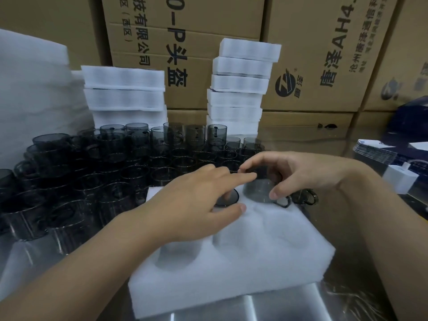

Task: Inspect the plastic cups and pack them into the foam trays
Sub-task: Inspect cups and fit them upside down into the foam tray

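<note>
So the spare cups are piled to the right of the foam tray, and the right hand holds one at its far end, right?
Not quite. The head view shows the spare cups piled to the left of the foam tray, not the right. The right hand does hold one cup at its far end.

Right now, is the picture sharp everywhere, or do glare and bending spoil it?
Head view: the left hand and the right hand gripping a cup look soft; the foam tray washes out white; glare streaks the metal table; carton edges bow.
</note>
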Demonstrator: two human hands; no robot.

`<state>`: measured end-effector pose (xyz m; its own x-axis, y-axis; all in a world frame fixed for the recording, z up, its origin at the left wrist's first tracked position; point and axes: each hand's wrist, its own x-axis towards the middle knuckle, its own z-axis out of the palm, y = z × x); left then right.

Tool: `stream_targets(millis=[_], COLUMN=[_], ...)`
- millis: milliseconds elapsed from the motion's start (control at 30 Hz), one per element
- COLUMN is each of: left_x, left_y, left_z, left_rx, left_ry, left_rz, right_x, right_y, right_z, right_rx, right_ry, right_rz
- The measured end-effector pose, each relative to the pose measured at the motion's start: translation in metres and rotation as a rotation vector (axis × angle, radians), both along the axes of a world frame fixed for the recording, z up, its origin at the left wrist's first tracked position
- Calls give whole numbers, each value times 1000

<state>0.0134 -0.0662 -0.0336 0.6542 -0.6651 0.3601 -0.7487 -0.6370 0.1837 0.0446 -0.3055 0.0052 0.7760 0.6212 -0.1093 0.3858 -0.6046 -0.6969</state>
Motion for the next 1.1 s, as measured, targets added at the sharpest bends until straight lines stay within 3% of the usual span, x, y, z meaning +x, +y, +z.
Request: stream_targets(millis=[233,467,1100], left_x=[3,3,4], left_y=[1,1,-1], left_z=[-2,-3,-1], left_rx=[53,34,172], left_ry=[55,82,206], left_rz=[17,18,70], right_x=[3,12,19], right_y=[-3,-11,-8], right_z=[-2,-6,-11], right_rx=[-8,202,66], right_ry=[50,-3,88], right_rz=[-28,-313,-390])
